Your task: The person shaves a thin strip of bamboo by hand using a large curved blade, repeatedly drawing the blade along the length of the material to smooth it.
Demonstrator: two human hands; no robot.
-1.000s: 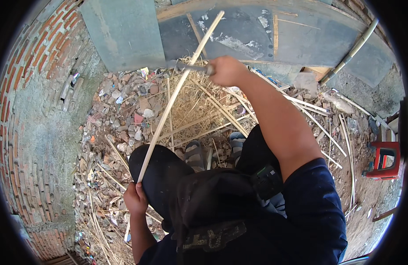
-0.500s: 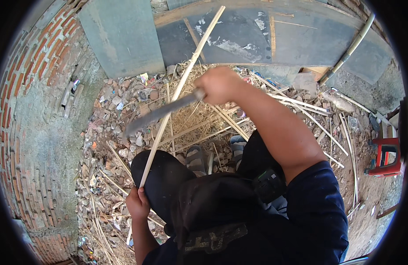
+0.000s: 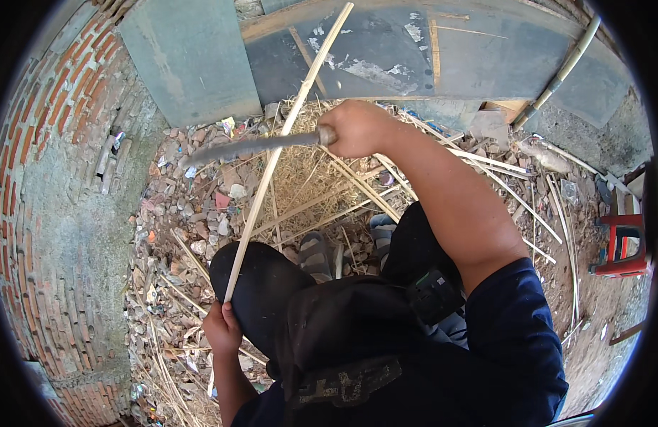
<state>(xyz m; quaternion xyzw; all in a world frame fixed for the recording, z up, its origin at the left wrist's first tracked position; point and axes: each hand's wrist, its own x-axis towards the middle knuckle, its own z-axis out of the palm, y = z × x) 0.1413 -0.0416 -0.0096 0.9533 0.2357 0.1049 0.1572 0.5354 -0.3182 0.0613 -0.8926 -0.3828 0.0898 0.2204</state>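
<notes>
A long pale bamboo strip [image 3: 283, 132] slants from beside my left knee up toward the far panels. Its near end sits in my left hand [image 3: 222, 327], closed around it, and the strip lies across my dark trouser leg. My right hand [image 3: 357, 128] is a fist round the handle of a machete [image 3: 236, 149]. The blade points left and crosses the strip at its upper middle, slightly blurred; whether it touches the strip I cannot tell. Under the blade lies a heap of thin shavings [image 3: 307, 178].
Several more bamboo strips [image 3: 361, 185] lie on rubble [image 3: 194, 192] between my sandalled feet and to the right. A brick wall [image 3: 58, 235] rises on the left, grey panels [image 3: 386, 64] at the far side. A red stool [image 3: 621, 245] stands at the right edge.
The machete has swung from slanting down-left to nearly level, its tip higher. My right hand has shifted slightly. My left hand keeps its hold on the bamboo strip.
</notes>
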